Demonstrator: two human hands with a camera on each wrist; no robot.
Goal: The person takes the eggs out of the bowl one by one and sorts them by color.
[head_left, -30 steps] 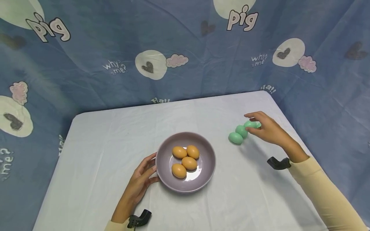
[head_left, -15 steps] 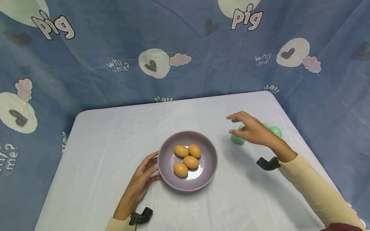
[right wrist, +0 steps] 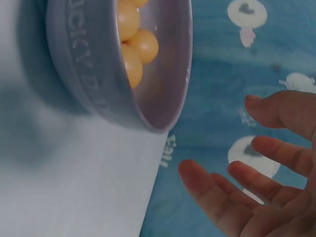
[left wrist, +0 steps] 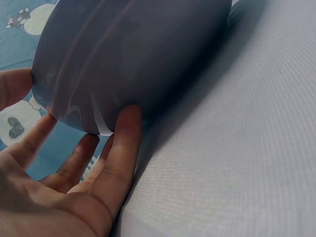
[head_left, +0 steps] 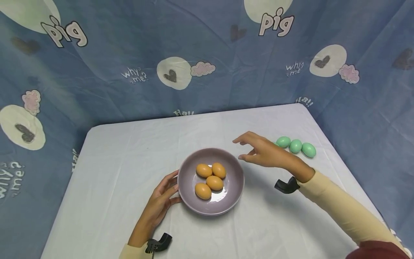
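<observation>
A mauve bowl (head_left: 233, 172) stands on the white-covered table, with several orange eggs (head_left: 215, 183) inside it. At its left side my left hand (head_left: 158, 201) touches the outer wall, fingers spread. The left wrist view shows these fingertips (left wrist: 129, 116) against the bowl's wall (left wrist: 123, 59). Just off the bowl's right rim hovers my right hand (head_left: 262, 151), thumb and fingers parted with nothing between them, as the right wrist view confirms. Several green eggs (head_left: 295, 146) lie in a row behind the right wrist, partly covered by that arm.
A white cloth (head_left: 129, 154) covers the table. Blue printed curtains (head_left: 200, 93) hang behind it and along its sides. Each wrist carries a black mount (head_left: 287, 185). Something dark red (head_left: 376, 250) shows at the lower right corner.
My right hand has moved left, from above the green eggs to beside the bowl's right rim, uncovering the eggs farthest right. My left hand has stayed at the bowl.
</observation>
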